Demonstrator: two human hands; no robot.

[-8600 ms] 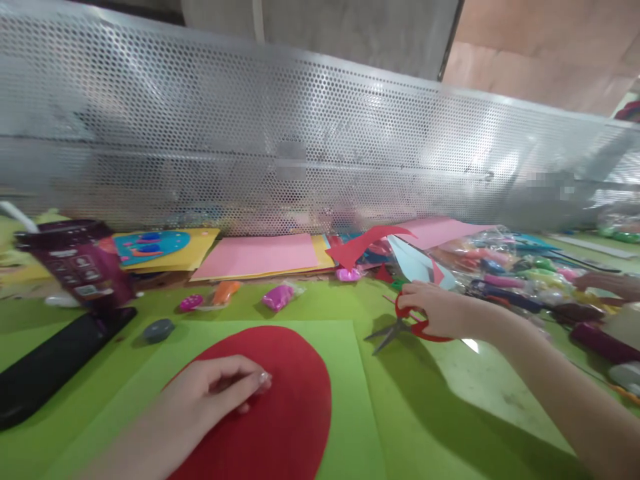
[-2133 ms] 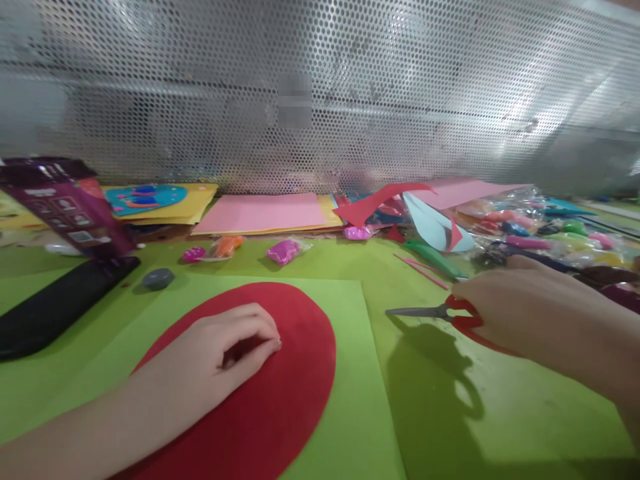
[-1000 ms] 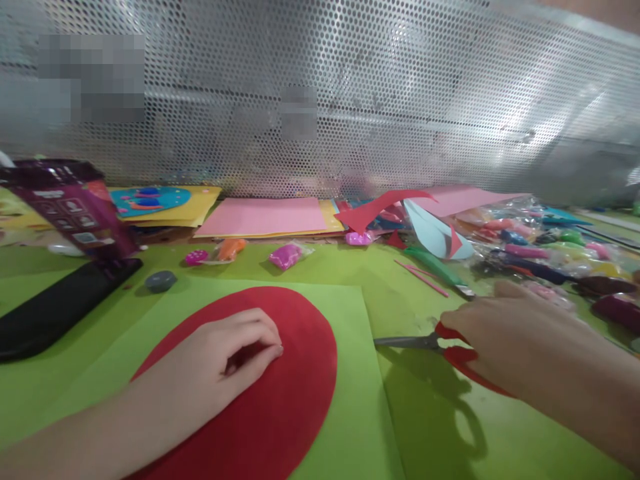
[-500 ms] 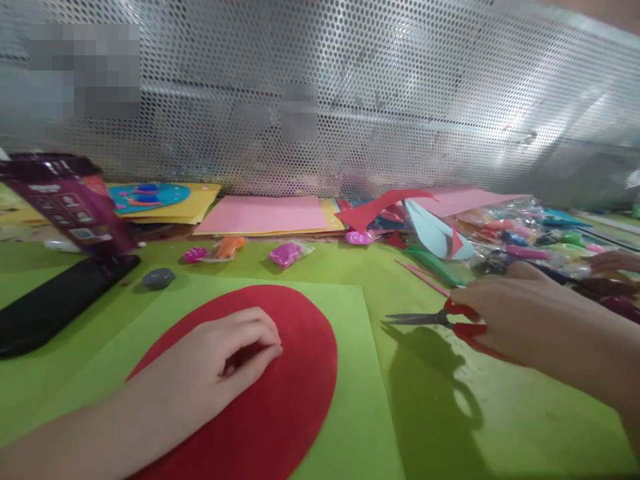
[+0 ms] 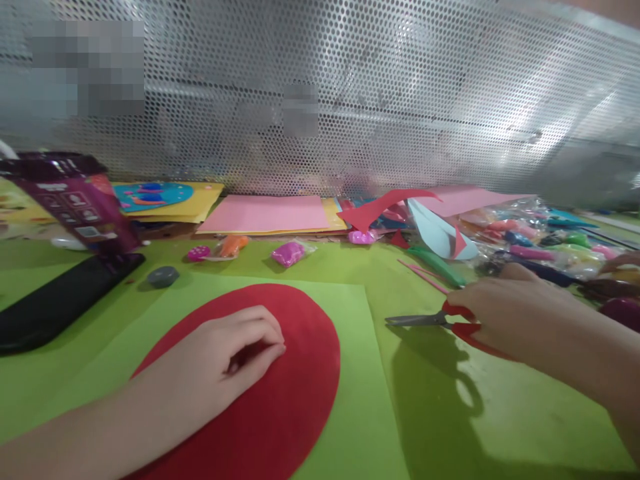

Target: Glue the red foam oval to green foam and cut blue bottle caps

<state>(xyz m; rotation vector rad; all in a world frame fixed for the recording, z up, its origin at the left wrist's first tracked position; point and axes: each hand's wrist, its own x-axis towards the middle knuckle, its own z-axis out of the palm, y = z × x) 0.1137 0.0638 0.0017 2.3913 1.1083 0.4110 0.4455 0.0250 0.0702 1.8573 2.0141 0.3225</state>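
My left hand (image 5: 227,353) rests on a red oval of paper (image 5: 295,393) with its fingers curled in; I cannot make out anything inside them. The oval lies on a light green sheet (image 5: 360,413). To the right, my right hand (image 5: 520,317) grips red-handled scissors (image 5: 435,321). Their blades are shut and point left, a little above the green table (image 5: 525,433), near the sheet's right edge.
A perforated metal panel (image 5: 350,100) closes off the back. Along it lie pink (image 5: 265,213) and yellow paper sheets, red paper offcuts (image 5: 380,203) and clay packets (image 5: 287,253). A purple box (image 5: 75,207) and a black case (image 5: 55,300) sit left. Bagged clay sticks (image 5: 540,243) crowd the right.
The scissors in my right hand dipped toward the green sheet, then drew back right and up a little. Their blades have closed. My left hand has stayed on the red oval.
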